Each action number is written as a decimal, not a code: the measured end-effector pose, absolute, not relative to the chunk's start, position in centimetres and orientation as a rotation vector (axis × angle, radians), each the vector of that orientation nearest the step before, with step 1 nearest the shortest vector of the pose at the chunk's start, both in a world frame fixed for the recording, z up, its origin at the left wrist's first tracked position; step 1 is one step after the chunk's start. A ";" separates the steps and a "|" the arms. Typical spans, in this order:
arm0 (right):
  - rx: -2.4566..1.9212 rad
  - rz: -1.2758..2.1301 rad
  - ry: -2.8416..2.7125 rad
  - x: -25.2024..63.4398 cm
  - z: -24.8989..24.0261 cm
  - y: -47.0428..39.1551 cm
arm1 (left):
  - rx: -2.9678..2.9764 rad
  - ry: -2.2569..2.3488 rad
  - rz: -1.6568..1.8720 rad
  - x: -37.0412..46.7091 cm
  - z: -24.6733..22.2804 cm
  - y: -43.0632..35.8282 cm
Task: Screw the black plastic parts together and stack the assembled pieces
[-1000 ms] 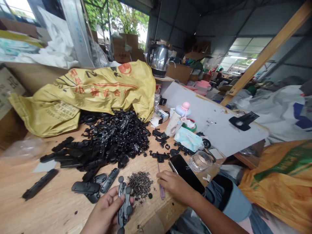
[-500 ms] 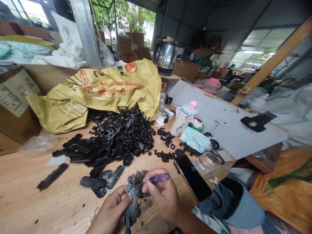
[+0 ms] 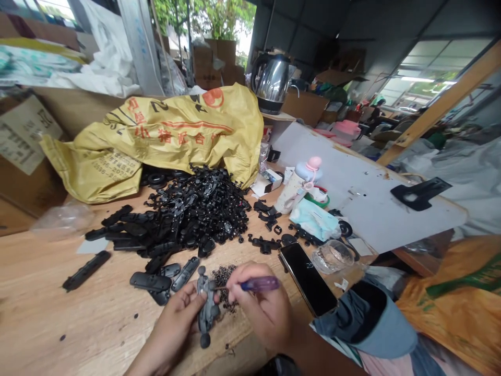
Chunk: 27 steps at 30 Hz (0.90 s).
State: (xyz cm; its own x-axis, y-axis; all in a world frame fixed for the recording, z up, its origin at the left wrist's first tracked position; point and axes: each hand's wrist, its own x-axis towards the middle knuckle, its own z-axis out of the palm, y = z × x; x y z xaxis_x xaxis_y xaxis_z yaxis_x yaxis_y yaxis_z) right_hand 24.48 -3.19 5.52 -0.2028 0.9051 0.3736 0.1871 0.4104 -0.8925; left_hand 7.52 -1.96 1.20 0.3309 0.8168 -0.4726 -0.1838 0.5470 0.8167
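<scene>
In my left hand (image 3: 178, 318) I grip a black plastic part with rounded knobs (image 3: 205, 313), standing lengthwise at the front of the table. My right hand (image 3: 260, 308) is closed around a screwdriver (image 3: 261, 283) with a purple, see-through handle. Its thin shaft points left, and the tip is at or very near one of the upper knobs; whether it touches I cannot tell. Just behind the hands lies a heap of small dark screws (image 3: 224, 274). Several flat black covers (image 3: 151, 282) rest left of my left hand.
A large pile of black parts (image 3: 199, 209) lies behind, below a yellow sack (image 3: 188, 136). To the right are a phone (image 3: 308, 279), a clear plastic tub (image 3: 332, 256), a bottle (image 3: 293, 190) and a blue soft pack (image 3: 315, 219). A kettle (image 3: 272, 83) stands at the back.
The screwdriver has swung nearly level, its tip now at the part's upper knob. The black part has turned slightly in my left hand. The view has shifted a little.
</scene>
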 end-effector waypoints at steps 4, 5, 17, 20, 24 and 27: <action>-0.912 1.035 -1.705 24.4 5.4 -4.3 | 0.686 1.058 0.790 7.0 1.8 -1.7; -0.921 1.033 -1.763 24.4 5.3 -4.4 | 0.695 1.047 0.803 6.9 2.0 -1.7; -0.814 0.901 -2.342 23.4 6.0 -4.2 | 0.918 1.057 0.790 7.3 2.6 -1.9; -0.794 0.967 -2.017 24.0 6.3 -4.5 | 0.798 1.043 0.746 7.0 2.3 -2.0; -1.022 0.771 -1.613 27.1 4.9 -4.3 | 0.603 1.056 0.772 6.1 2.6 -2.2; -1.239 0.568 -1.879 29.8 2.1 -4.1 | 0.537 1.071 0.783 5.7 2.7 -2.3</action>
State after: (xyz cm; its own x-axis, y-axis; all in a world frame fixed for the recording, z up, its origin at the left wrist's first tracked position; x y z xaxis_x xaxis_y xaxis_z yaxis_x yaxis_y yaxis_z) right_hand 29.80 -4.08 2.09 -0.2029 0.9058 0.3720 0.5479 0.4199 -0.7235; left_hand 5.72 -2.26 2.66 0.2607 0.7832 -0.5644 -0.3001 0.6214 0.7237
